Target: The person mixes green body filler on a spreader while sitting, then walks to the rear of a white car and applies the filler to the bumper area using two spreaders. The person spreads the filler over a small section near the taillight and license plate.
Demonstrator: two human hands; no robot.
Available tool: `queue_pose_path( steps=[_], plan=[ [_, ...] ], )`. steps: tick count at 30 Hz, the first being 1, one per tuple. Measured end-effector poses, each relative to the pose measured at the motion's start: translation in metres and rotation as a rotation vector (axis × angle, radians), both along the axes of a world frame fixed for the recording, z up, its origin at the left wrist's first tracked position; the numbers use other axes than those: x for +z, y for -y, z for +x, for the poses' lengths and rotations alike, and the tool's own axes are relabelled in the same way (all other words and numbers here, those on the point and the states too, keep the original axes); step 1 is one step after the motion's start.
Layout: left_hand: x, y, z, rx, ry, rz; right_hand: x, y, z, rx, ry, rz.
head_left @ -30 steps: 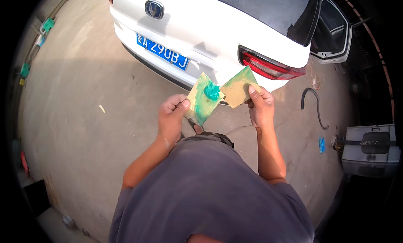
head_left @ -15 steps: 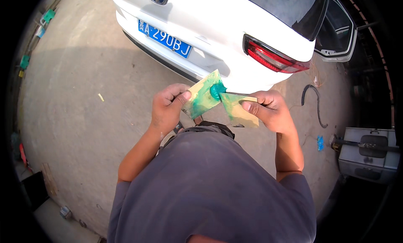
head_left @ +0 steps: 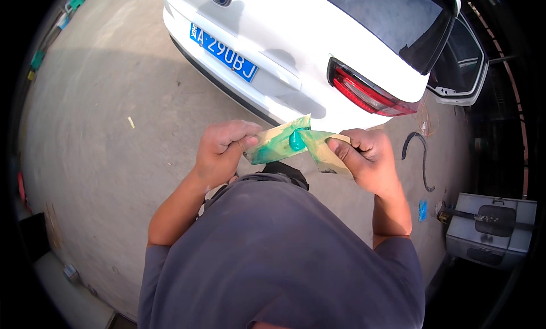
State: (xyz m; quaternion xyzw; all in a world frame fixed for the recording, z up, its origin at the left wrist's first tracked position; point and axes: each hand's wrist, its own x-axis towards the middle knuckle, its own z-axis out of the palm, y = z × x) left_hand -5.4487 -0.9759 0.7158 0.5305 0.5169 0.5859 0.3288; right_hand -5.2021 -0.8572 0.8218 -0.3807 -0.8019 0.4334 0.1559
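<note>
My left hand (head_left: 222, 152) grips a pale yellow rectangular card (head_left: 268, 146) smeared with green, with a glossy blob of teal-green paste (head_left: 296, 139) near its right end. In my right hand (head_left: 367, 161) is a second yellowish, green-stained card (head_left: 321, 152), pinched between thumb and fingers, its left edge meeting the blob on the first card. Both cards are held in front of my body, below the rear bumper of a white car (head_left: 273, 73).
The car's open door (head_left: 460, 67) is at upper right. On the concrete ground (head_left: 91, 135) lie a dark hose (head_left: 420, 158) and a blue scrap (head_left: 422, 210). A silver cabinet-like case (head_left: 486, 232) stands at right; green containers (head_left: 76, 0) line the far left edge.
The right card has come down and turned, its edge now against the paste. The left card has tilted flatter, and my left hand has shifted left. The car sits slightly differently in view.
</note>
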Motion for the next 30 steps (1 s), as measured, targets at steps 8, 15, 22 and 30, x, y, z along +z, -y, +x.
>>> queue_pose_path(
  steps=[8, 15, 22, 30],
  plan=[
    [0.009, -0.041, 0.025, 0.113, -0.073, 0.111, 0.006, -0.051, 0.017, 0.145, 0.017, 0.402],
    [-0.005, -0.074, 0.057, 0.271, 0.119, -0.095, 0.005, -0.117, 0.039, 0.195, -0.021, 0.514],
    [-0.091, -0.056, 0.066, 0.536, 0.482, -0.266, 0.018, -0.207, 0.047, 0.315, 0.050, 0.244],
    [-0.162, -0.010, 0.099, 0.712, 0.698, -0.396, 0.004, -0.283, -0.017, 0.350, 0.238, -0.157]
  ],
)
